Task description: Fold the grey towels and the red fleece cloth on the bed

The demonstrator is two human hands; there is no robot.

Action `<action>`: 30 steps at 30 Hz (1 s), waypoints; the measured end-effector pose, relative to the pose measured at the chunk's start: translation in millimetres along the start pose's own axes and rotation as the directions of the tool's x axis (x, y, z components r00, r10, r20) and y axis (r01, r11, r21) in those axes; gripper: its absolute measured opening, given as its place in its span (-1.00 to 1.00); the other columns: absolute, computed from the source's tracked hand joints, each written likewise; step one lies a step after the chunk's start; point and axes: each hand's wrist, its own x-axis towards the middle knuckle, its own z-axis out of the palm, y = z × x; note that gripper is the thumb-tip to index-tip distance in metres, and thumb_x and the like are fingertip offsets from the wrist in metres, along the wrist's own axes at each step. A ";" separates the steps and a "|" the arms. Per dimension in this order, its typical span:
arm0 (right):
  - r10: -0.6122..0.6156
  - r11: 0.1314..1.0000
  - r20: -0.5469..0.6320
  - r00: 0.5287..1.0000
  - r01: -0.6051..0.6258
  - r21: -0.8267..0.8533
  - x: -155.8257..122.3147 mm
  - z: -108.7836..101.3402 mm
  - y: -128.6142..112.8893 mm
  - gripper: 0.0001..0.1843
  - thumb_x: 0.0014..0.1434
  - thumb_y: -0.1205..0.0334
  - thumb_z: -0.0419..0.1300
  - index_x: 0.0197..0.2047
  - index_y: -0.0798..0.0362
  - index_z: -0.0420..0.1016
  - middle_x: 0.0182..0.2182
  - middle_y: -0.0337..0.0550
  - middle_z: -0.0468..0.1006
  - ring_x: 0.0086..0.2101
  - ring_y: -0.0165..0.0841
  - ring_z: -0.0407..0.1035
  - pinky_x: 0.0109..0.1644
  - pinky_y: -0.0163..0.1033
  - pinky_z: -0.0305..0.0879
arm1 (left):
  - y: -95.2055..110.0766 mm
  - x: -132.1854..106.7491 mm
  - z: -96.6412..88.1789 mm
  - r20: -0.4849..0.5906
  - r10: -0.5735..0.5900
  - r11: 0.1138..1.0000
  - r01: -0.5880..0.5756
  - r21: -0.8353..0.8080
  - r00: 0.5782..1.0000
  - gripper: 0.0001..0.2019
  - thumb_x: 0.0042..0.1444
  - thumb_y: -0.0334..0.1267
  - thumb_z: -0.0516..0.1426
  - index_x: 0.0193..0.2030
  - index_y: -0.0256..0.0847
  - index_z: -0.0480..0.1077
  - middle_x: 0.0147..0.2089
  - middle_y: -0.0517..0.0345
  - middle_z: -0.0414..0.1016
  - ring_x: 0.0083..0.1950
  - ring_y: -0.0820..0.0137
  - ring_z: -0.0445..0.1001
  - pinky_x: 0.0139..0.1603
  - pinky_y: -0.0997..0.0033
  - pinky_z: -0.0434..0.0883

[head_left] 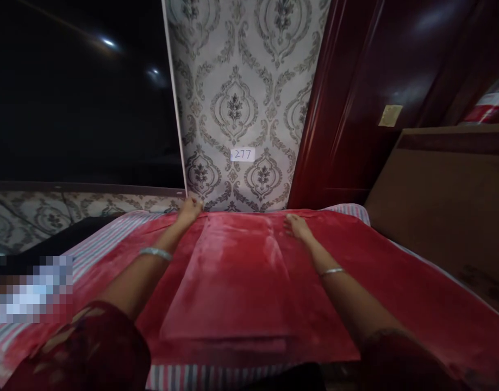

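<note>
A red velvety blanket (241, 277) lies spread over a bed, with a folded panel in its middle. My left hand (189, 208) reaches to the blanket's far edge by the wall, fingers curled over the fabric. My right hand (296, 225) rests on the far edge too, fingers bent onto the cloth. Both arms wear a silver bangle and dark red sleeves.
A striped sheet (92, 247) shows under the blanket at the left and front. Patterned wallpaper with a label reading 277 (242, 155) stands behind the bed. A dark wooden door (355, 108) and a brown headboard (449, 201) are at the right. A dark screen (78, 92) fills the upper left.
</note>
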 end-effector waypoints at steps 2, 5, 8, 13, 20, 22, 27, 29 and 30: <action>-0.036 0.999 0.002 0.999 0.036 -0.030 -7.4 1.8 15.2 -0.74 0.20 0.03 0.13 -0.28 0.04 0.50 -0.38 -0.16 0.60 -0.38 -0.33 0.49 -0.22 -0.17 0.48 | -7.9 -31.3 5.9 0.149 0.017 0.989 -0.039 0.144 0.989 -0.84 0.09 -0.17 0.16 -0.42 -0.20 0.43 -0.42 0.02 0.55 -0.28 0.20 0.54 -0.13 0.17 0.48; -0.203 0.968 0.094 0.975 0.214 -0.127 -20.9 13.6 24.6 -0.77 0.16 0.10 0.16 -0.24 0.03 0.57 -0.18 -0.09 0.64 -0.10 -0.21 0.50 0.11 -0.02 0.39 | -6.6 -93.1 11.8 0.430 0.083 0.954 -0.196 0.226 0.899 -0.75 0.15 -0.19 0.11 -0.14 -0.23 0.55 -0.06 -0.15 0.62 0.00 0.06 0.56 0.08 0.01 0.46; -0.446 0.795 0.411 0.795 0.562 -0.226 -38.5 40.5 27.5 -0.65 0.24 0.10 0.10 -0.05 0.03 0.60 0.01 -0.04 0.60 0.07 -0.15 0.42 0.28 0.05 0.23 | 0.8 -152.1 11.6 0.670 0.185 0.875 -0.431 0.221 0.719 -0.54 0.22 -0.16 0.10 0.25 -0.15 0.40 0.31 -0.12 0.39 0.34 0.03 0.32 0.39 -0.12 0.20; -0.440 0.513 0.790 0.427 0.842 -0.170 -70.0 91.5 36.4 -0.48 0.36 0.07 0.04 0.32 0.00 0.36 0.31 -0.12 0.32 0.32 -0.07 0.12 0.43 0.09 -0.07 | -3.7 -207.5 9.4 0.811 0.171 0.815 -0.542 0.203 0.560 -0.28 0.17 -0.02 0.21 0.45 0.05 0.09 0.49 -0.08 0.06 0.50 -0.02 -0.02 0.44 -0.32 -0.04; -0.135 0.326 0.960 0.244 0.926 -0.189 -34.3 132.2 38.5 -0.42 0.43 -0.02 -0.05 0.46 -0.15 0.07 0.44 -0.24 -0.04 0.42 -0.16 -0.23 0.47 0.16 -0.44 | -10.5 -223.7 8.0 0.815 0.153 0.775 -0.580 0.252 0.559 -0.22 0.19 -0.10 0.21 0.48 0.16 -0.06 0.56 0.07 -0.18 0.53 0.01 -0.12 0.44 -0.32 -0.03; -0.078 0.303 0.960 0.267 0.924 -0.233 -10.1 143.3 41.8 -0.41 0.44 -0.08 -0.11 0.46 -0.15 0.05 0.45 -0.22 -0.05 0.42 -0.17 -0.25 0.46 0.20 -0.41 | -13.8 -224.7 8.4 0.814 0.163 0.757 -0.600 0.259 0.557 -0.19 0.17 -0.07 0.23 0.49 0.17 -0.08 0.56 0.09 -0.21 0.53 0.00 -0.10 0.43 -0.31 0.00; -0.067 0.278 0.934 0.352 0.905 -0.321 44.1 165.8 59.3 -0.36 0.42 -0.18 -0.15 0.48 -0.21 -0.01 0.47 -0.22 -0.12 0.43 -0.14 -0.28 0.45 0.24 -0.35 | -45.8 -232.4 21.2 0.768 0.315 0.629 -0.729 0.271 0.558 -0.22 0.20 0.12 0.15 0.49 0.12 -0.07 0.56 -0.01 -0.20 0.52 0.01 -0.08 0.44 -0.25 -0.02; -0.055 0.294 0.915 0.400 0.882 -0.368 61.8 170.7 65.5 -0.35 0.41 -0.20 -0.14 0.48 -0.22 -0.02 0.47 -0.21 -0.13 0.43 -0.11 -0.26 0.44 0.27 -0.31 | -60.7 -236.3 28.8 0.724 0.402 0.539 -0.784 0.307 0.561 -0.27 0.23 0.11 0.13 0.48 0.10 -0.03 0.55 -0.05 -0.16 0.52 0.02 -0.07 0.46 -0.21 -0.09; -0.041 0.313 0.903 0.428 0.864 -0.396 69.6 172.3 68.1 -0.34 0.40 -0.20 -0.14 0.48 -0.22 -0.02 0.47 -0.20 -0.12 0.42 -0.09 -0.23 0.43 0.28 -0.28 | -66.5 -238.0 32.0 0.701 0.438 0.494 -0.802 0.335 0.562 -0.30 0.25 0.07 0.13 0.47 0.11 -0.01 0.55 -0.05 -0.14 0.52 0.04 -0.05 0.47 -0.19 -0.11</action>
